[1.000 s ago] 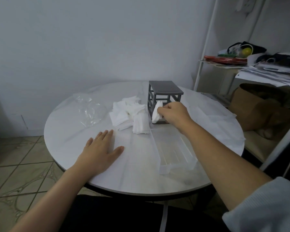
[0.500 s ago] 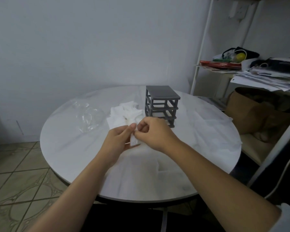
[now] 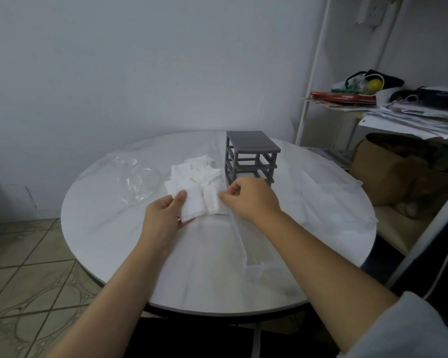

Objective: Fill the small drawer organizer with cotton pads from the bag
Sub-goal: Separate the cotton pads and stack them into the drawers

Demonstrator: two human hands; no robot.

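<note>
We've got left hand [image 3: 163, 219] thumb pinching one cotton pad [image 3: 192, 206], right hand [image 3: 251, 200] pinching a clump of pads [image 3: 213, 202] beside the organizer frame [image 3: 251, 157]. Risk: loose pads cling, clump fans out, spills past the clear drawer [image 3: 255, 264] under our forearm

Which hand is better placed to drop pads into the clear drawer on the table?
Probably the right. The right hand pinches a stack of pads just beside the clear drawer, which lies under its forearm. The left hand holds one pad farther away.

Cotton pads [image 3: 192, 174] lie left of the drawer organizer [image 3: 251, 157].
</note>
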